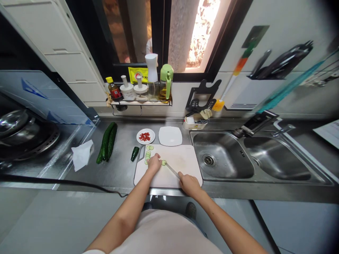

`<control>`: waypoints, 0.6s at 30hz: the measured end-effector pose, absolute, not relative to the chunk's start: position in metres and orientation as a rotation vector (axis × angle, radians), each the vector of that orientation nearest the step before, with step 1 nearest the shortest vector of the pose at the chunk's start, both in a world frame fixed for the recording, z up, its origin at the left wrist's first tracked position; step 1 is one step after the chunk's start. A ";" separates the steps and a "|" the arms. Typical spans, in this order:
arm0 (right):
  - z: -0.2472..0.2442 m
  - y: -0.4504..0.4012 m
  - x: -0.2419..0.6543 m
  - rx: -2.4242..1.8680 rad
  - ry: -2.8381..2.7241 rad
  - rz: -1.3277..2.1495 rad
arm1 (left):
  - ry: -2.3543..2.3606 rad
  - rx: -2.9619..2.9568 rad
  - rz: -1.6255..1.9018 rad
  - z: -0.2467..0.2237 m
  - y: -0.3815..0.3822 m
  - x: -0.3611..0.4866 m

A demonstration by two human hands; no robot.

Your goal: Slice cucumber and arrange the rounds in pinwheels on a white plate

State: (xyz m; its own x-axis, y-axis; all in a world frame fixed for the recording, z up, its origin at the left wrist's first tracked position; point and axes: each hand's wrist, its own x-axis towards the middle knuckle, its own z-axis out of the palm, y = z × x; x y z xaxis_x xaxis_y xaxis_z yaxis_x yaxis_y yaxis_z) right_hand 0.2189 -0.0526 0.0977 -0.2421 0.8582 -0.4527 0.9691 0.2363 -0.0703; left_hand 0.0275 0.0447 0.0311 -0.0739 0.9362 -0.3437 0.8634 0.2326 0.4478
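A white cutting board (182, 155) lies on the steel counter. My left hand (154, 163) is closed over its left half, beside several pale green cucumber slices (148, 154); whatever its fingers grip is hidden. In my right hand (189, 183) is the handle of a knife (172, 170), its blade pointing up and left. A round cucumber slice (164, 162) sits at the blade's tip, next to my left fingertips. A short dark green cucumber piece (135, 153) rests just left of the board.
Behind the board are a plate of chopped red pieces (145, 136) and a white square plate (170, 136). Whole cucumbers (107, 142) and a white paper (82, 155) lie left. A double sink (225, 155) is right; a bottle shelf (143, 103) hangs behind.
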 end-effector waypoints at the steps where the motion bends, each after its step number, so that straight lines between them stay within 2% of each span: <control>1: 0.097 -0.052 0.219 1.690 2.197 -0.481 | 1.948 1.645 0.170 0.031 0.045 0.027; 18: 0.107 -0.035 0.215 1.553 2.198 -0.509 | 1.936 1.607 0.156 0.031 0.048 0.027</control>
State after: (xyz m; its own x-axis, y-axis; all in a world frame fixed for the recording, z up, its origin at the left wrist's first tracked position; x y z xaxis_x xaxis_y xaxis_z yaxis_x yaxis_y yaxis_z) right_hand 0.2149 -0.0350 0.1073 -0.3031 0.8008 -0.5166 0.9464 0.3165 -0.0646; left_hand 0.0268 0.0479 0.0313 -0.0768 0.9237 -0.3753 0.8520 0.2563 0.4565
